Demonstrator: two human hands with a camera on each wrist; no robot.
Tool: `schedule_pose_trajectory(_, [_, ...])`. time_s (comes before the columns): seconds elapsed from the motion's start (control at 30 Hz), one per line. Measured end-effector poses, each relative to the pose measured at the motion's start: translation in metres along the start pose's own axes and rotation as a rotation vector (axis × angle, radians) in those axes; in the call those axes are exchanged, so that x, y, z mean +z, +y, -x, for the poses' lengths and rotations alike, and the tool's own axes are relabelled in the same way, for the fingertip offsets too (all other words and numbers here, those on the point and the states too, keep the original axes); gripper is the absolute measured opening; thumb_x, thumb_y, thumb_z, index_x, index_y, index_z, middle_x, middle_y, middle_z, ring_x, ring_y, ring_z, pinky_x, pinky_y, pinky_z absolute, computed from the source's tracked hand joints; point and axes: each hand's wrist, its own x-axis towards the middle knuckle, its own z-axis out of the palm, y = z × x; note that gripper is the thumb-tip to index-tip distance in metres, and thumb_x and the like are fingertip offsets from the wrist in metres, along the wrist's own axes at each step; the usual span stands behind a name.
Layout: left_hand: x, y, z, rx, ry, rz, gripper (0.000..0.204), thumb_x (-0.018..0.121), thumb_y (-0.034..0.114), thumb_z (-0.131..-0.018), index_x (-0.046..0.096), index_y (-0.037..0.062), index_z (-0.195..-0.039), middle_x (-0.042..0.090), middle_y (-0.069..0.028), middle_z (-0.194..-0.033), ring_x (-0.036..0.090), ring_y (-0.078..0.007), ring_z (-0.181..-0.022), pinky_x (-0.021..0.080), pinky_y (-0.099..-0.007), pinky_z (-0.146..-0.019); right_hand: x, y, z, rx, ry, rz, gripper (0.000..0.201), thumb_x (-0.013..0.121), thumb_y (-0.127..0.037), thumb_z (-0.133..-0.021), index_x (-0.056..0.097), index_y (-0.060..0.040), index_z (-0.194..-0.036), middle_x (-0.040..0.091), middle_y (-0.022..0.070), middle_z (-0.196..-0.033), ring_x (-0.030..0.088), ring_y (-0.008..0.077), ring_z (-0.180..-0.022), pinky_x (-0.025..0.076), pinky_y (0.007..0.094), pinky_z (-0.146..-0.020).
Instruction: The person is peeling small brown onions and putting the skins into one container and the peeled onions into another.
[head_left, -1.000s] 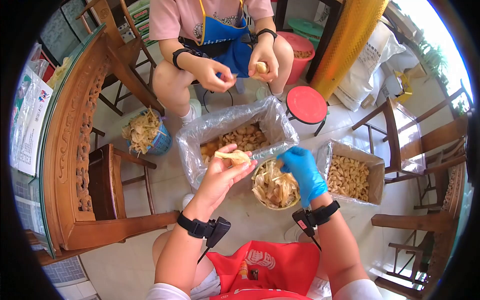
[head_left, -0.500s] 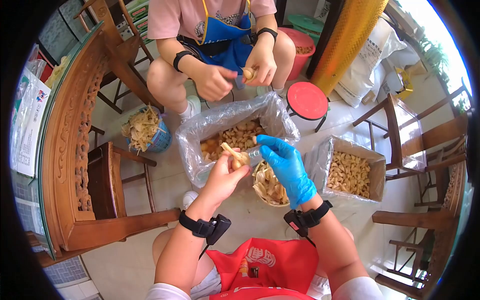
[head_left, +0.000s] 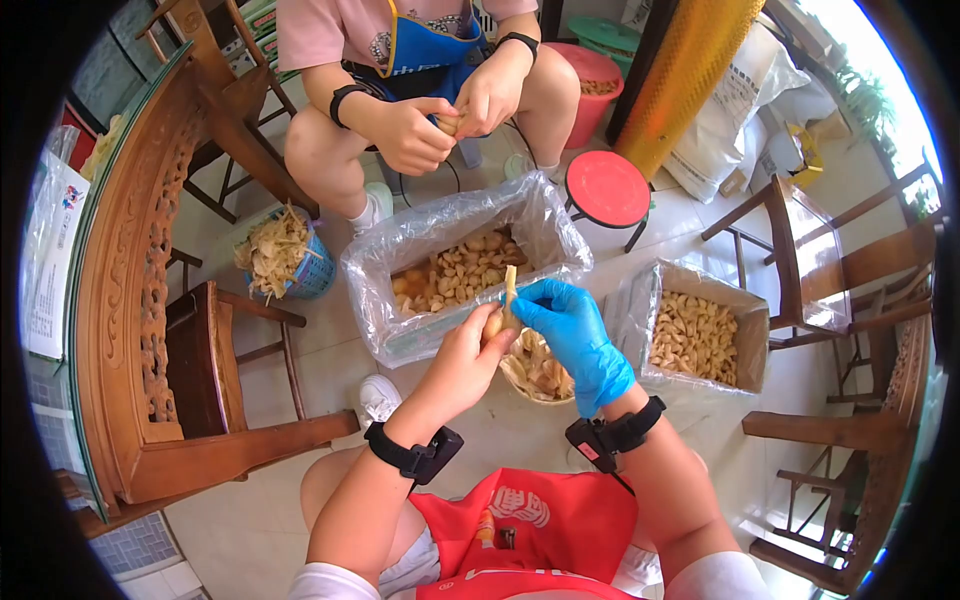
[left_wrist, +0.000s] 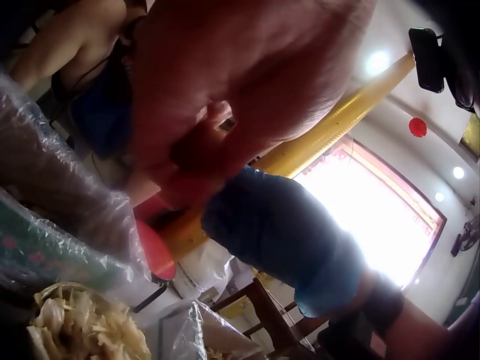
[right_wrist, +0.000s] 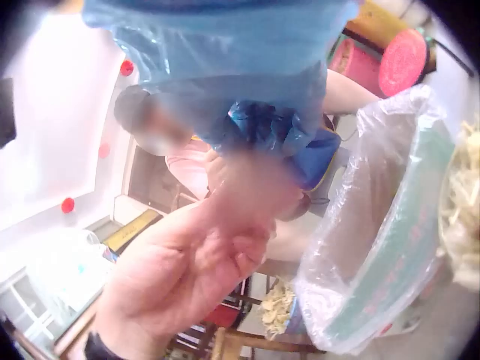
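In the head view a garlic bulb (head_left: pixel 499 318) with its stalk pointing up is gripped in my bare left hand (head_left: pixel 463 362). My right hand (head_left: pixel 578 340), in a blue glove, pinches the same bulb near the stalk, so both hands meet. Below them stands a basket of papery skins (head_left: pixel 538 368), partly covered by the hands. Just beyond is a plastic-lined box (head_left: pixel 370 290) with peeled cloves (head_left: pixel 470 272). In both wrist views the left hand (left_wrist: pixel 240 82) and gloved right hand (right_wrist: pixel 225 67) hide most of the bulb.
Another lined box of cloves (head_left: pixel 694 338) stands at the right, a red stool (head_left: pixel 607 188) behind it. A blue basket of skins (head_left: pixel 283 255) is at the left. Opposite, a person in a blue apron (head_left: pixel 430 45) holds garlic. Wooden furniture lines both sides.
My gloved right hand has come from over the skins basket to the garlic in my left hand. The left hand has turned and closed round the bulb. The other person's hands have come together.
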Motion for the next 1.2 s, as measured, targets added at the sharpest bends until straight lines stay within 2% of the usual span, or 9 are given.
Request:
schedule_pose_trajectory(0.2, [0.004, -0.001, -0.006, -0.06, 0.059, 0.337, 0.034, 0.051, 0.024, -0.094, 0.049, 0.0024, -0.12, 0.055, -0.0005, -0.088, 0.052, -0.0078, -0.074, 0.042, -0.0226, -0.064, 0.009, -0.002, 0.004, -0.069, 0.117, -0.053, 0.012, 0.064, -0.009, -0.083, 0.061, 0.0014, -0.09, 0.062, 0.0026, -0.079, 0.055, 0.009, -0.07, 0.046, 0.0263, -0.065])
schedule_pose_trajectory(0.37, [0.007, 0.013, -0.003, -0.137, 0.06, 0.59, 0.024, 0.05, 0.027, -0.095, 0.053, 0.007, -0.108, 0.054, 0.0014, -0.086, 0.051, -0.007, -0.075, 0.04, -0.021, -0.066, 0.007, -0.005, 0.008, -0.706, 0.191, 0.564, 0.013, 0.06, -0.001, -0.079, 0.057, -0.0019, -0.092, 0.056, 0.0107, -0.082, 0.058, 0.027, -0.071, 0.047, 0.0324, -0.065])
schedule_pose_trajectory(0.63, [0.008, -0.002, -0.003, -0.125, -0.035, 0.7, 0.017, 0.048, 0.025, -0.095, 0.052, 0.0093, -0.091, 0.054, 0.0015, -0.082, 0.049, -0.0085, -0.075, 0.038, -0.0224, -0.066, -0.003, -0.014, 0.014, -0.843, 0.022, 0.815, 0.023, 0.059, -0.002, -0.073, 0.056, -0.0036, -0.096, 0.056, 0.0111, -0.088, 0.058, 0.0302, -0.076, 0.048, 0.0357, -0.064])
schedule_pose_trajectory(0.77, [0.005, -0.004, -0.004, -0.188, -0.017, 0.82, 0.019, 0.047, 0.026, -0.096, 0.054, 0.0084, -0.093, 0.056, -0.0001, -0.086, 0.052, -0.01, -0.079, 0.04, -0.0238, -0.07, 0.002, -0.024, 0.024, -0.867, -0.057, 0.874, 0.026, 0.058, -0.002, -0.073, 0.057, -0.0048, -0.099, 0.057, 0.0104, -0.086, 0.059, 0.029, -0.075, 0.049, 0.0356, -0.062])
schedule_pose_trajectory(0.83, [0.005, -0.012, -0.012, -0.18, 0.19, 0.833, 0.022, 0.049, 0.024, -0.095, 0.055, 0.0044, -0.101, 0.06, -0.0035, -0.092, 0.055, -0.0113, -0.081, 0.044, -0.0265, -0.074, 0.012, -0.016, 0.032, -0.89, -0.07, 0.842, 0.026, 0.058, -0.001, -0.073, 0.057, -0.0053, -0.099, 0.057, 0.0104, -0.085, 0.059, 0.0289, -0.075, 0.049, 0.0357, -0.062])
schedule_pose_trajectory(0.87, [0.0, -0.015, -0.014, -0.089, 0.128, 0.847, 0.023, 0.048, 0.023, -0.095, 0.055, 0.0027, -0.103, 0.06, -0.0065, -0.098, 0.056, -0.013, -0.085, 0.045, -0.0277, -0.077, 0.015, -0.013, 0.033, -0.913, -0.082, 0.809, 0.027, 0.058, -0.001, -0.073, 0.057, -0.0058, -0.1, 0.058, 0.0104, -0.083, 0.059, 0.0288, -0.074, 0.049, 0.0358, -0.062])
schedule_pose_trajectory(1.1, [-0.003, -0.004, -0.014, -0.014, 0.206, 0.848, 0.024, 0.047, 0.027, -0.096, 0.053, 0.0052, -0.106, 0.06, -0.0064, -0.099, 0.053, -0.0086, -0.078, 0.044, -0.0226, -0.072, 0.004, -0.012, 0.025, -0.686, 0.106, 0.502, 0.014, 0.059, -0.003, -0.083, 0.056, -0.0043, -0.096, 0.058, 0.0077, -0.081, 0.057, 0.0213, -0.071, 0.048, 0.0301, -0.064])
schedule_pose_trajectory(1.17, [-0.005, -0.011, -0.017, -0.002, 0.276, 0.862, 0.024, 0.047, 0.027, -0.096, 0.052, 0.0061, -0.105, 0.06, -0.0058, -0.099, 0.05, -0.0067, -0.075, 0.043, -0.0213, -0.069, 0.001, -0.008, 0.022, -0.332, 0.288, -0.168, 0.007, 0.057, -0.008, -0.089, 0.056, -0.0026, -0.092, 0.056, 0.0021, -0.08, 0.053, 0.0123, -0.071, 0.044, 0.0251, -0.066])
schedule_pose_trajectory(1.2, [-0.009, -0.012, -0.018, -0.01, 0.29, 0.862, 0.024, 0.047, 0.027, -0.096, 0.053, 0.0057, -0.106, 0.06, -0.0068, -0.1, 0.05, -0.0075, -0.076, 0.042, -0.0212, -0.07, -0.005, -0.016, 0.022, -0.267, 0.328, -0.232, 0.007, 0.055, -0.009, -0.091, 0.055, -0.0024, -0.089, 0.053, -0.0016, -0.079, 0.05, 0.008, -0.072, 0.042, 0.0233, -0.068])
